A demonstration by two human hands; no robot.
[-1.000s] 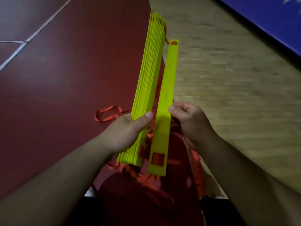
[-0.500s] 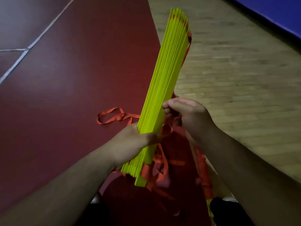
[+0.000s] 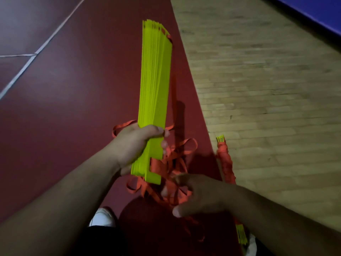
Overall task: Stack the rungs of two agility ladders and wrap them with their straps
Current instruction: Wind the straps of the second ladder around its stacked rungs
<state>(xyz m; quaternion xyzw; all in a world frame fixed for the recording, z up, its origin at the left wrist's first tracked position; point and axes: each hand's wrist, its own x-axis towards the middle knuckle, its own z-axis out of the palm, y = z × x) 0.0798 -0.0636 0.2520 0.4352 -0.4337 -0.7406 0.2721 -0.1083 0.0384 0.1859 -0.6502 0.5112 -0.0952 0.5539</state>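
Red court flooring (image 3: 73,108) meets pale wood boards (image 3: 267,89). Above the red area, the left hand (image 3: 134,146) grips the stack of yellow rungs (image 3: 156,80) near its lower end, holding it upright. The right hand (image 3: 201,196), just below the stack, curls its fingers around the loose orange straps (image 3: 175,157). A wrapped ladder bundle (image 3: 227,165) lies on the floor at the right.
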